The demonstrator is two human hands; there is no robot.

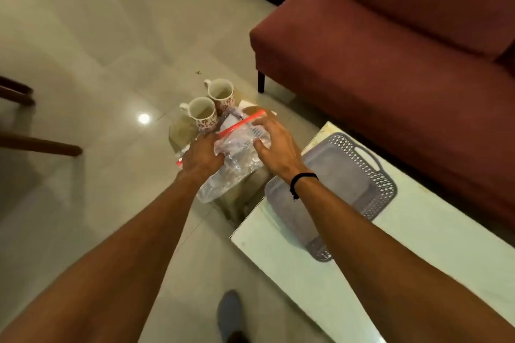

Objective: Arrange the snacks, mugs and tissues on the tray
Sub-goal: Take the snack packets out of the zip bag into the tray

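Observation:
Two white mugs with a red flower pattern, one nearer (202,113) and one farther (221,93), stand side by side on a small low stand (182,128). Beside them lies a clear plastic zip bag (237,159) with a red seal strip. My left hand (202,154) grips the bag's left side. My right hand (274,145) rests on its right side with fingers spread over the plastic. A grey perforated tray (351,175) with handles lies empty on the pale table (418,245) to the right. The bag's contents are blurred.
A dark red sofa (390,50) stands behind the table. Wooden chair legs (39,145) show at the left edge. The floor is glossy beige tile. My foot in a grey shoe (231,315) is at the bottom, beside the table's corner.

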